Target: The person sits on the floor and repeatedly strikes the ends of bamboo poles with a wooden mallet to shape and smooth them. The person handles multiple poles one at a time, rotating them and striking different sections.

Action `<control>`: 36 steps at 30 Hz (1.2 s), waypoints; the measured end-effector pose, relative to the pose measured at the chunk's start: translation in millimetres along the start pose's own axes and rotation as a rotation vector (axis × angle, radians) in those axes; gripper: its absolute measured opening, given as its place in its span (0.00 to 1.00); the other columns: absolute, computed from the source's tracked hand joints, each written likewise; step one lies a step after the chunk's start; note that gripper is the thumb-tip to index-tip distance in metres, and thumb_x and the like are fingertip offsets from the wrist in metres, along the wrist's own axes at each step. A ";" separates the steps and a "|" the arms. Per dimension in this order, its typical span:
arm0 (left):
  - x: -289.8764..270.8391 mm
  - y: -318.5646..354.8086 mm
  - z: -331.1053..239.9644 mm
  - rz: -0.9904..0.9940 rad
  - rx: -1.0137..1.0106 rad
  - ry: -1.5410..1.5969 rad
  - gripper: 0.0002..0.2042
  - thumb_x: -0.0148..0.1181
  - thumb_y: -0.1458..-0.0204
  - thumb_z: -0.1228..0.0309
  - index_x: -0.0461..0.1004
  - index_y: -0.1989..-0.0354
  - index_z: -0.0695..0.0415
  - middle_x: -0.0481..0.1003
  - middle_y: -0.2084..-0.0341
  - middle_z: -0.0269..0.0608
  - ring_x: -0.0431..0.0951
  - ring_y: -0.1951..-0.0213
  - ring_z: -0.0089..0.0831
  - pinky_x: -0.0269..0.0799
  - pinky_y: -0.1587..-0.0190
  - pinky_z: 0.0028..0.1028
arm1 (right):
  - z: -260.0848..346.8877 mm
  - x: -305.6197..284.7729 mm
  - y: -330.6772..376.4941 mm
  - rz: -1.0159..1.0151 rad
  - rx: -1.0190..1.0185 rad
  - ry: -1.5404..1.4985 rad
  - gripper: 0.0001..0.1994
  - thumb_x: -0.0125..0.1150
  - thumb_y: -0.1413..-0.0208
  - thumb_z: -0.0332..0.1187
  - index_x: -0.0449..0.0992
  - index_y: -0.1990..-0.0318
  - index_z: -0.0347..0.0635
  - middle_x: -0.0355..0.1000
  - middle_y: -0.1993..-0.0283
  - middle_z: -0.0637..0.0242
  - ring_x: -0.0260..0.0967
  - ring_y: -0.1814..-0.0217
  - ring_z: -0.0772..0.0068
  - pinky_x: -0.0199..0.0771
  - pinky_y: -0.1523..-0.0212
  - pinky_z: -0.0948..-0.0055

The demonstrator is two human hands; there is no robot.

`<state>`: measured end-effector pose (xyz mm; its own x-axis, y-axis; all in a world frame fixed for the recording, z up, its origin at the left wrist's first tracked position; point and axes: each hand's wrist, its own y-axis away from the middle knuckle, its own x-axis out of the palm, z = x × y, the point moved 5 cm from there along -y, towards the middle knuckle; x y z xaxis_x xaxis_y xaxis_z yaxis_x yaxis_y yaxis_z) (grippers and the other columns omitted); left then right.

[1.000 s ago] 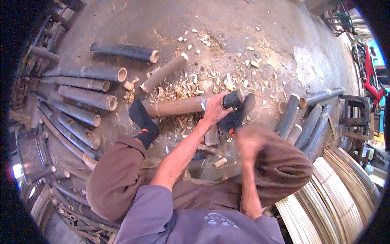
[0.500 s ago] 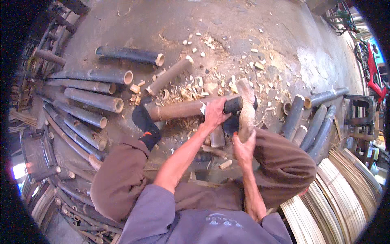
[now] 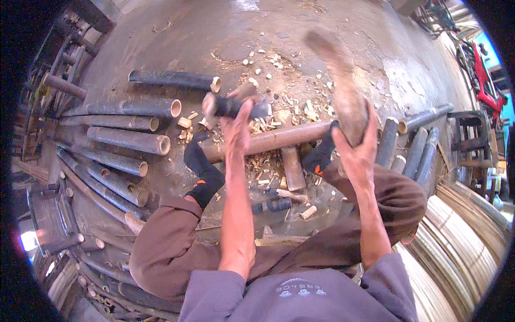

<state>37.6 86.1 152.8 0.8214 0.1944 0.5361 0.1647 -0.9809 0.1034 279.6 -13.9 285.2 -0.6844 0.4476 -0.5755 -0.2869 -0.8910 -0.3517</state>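
Observation:
My left hand point(image 3: 236, 129) is closed round a short, thick piece with a black middle point(image 3: 228, 106); one end is brownish and rounded, the other paler. Motion blurs it, so its exact kind is unclear. My right hand point(image 3: 358, 158) grips a rough wooden club point(image 3: 346, 96) low down, its upper part smeared and tilted away to the left. Below both hands lies a brown bamboo pole point(image 3: 284, 138), running crosswise between my two feet in dark socks. A short wooden block point(image 3: 293, 169) sits against the pole's near side.
Cut bamboo poles point(image 3: 126, 139) lie in rows at the left, with shorter lengths point(image 3: 426, 153) at the right. Wood chips point(image 3: 273, 118) are scattered beyond the pole. Bundles of pale strips point(image 3: 445, 247) rest at the lower right, near a dark stool point(image 3: 472, 139).
My left hand has lifted off the pole and moved left with the black-middled piece. My right hand has swung the club up and right, away from that piece.

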 end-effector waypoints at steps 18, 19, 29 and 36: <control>-125.5 64.6 77.7 -0.198 -0.150 0.156 0.14 0.59 0.53 0.84 0.66 0.60 0.55 0.77 0.65 0.41 0.77 0.58 0.34 0.71 0.50 0.36 | 95.9 62.9 20.0 0.366 -0.170 -0.126 0.40 0.68 0.54 0.33 0.53 0.33 0.44 0.70 0.48 0.42 0.72 0.48 0.43 0.71 0.49 0.58; -124.5 64.0 77.8 -0.185 -0.136 0.154 0.14 0.59 0.53 0.84 0.66 0.60 0.55 0.77 0.66 0.41 0.77 0.58 0.33 0.71 0.51 0.35 | 94.2 62.8 21.1 0.371 -0.158 -0.122 0.41 0.68 0.54 0.33 0.53 0.33 0.44 0.70 0.48 0.42 0.72 0.48 0.43 0.71 0.49 0.58; -107.2 66.0 77.9 -0.214 -0.141 0.055 0.14 0.63 0.53 0.81 0.68 0.60 0.56 0.78 0.67 0.40 0.78 0.60 0.30 0.71 0.51 0.33 | 110.6 64.7 15.9 0.304 -0.355 -0.167 0.42 0.68 0.56 0.32 0.53 0.33 0.44 0.70 0.48 0.44 0.73 0.52 0.44 0.74 0.53 0.57; -125.7 52.6 114.7 -0.075 -0.062 0.167 0.35 0.67 0.57 0.81 0.58 0.38 0.59 0.66 0.44 0.39 0.69 0.46 0.30 0.68 0.45 0.32 | 217.2 107.3 -7.9 0.268 -0.813 -0.488 0.45 0.71 0.60 0.37 0.52 0.33 0.43 0.70 0.48 0.46 0.71 0.48 0.44 0.74 0.49 0.57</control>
<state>5.6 10.5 -5.2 0.7056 0.2686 0.6558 0.1840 -0.9631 0.1965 62.9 24.7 386.5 -0.9133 -0.0046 -0.4072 0.3416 -0.5530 -0.7599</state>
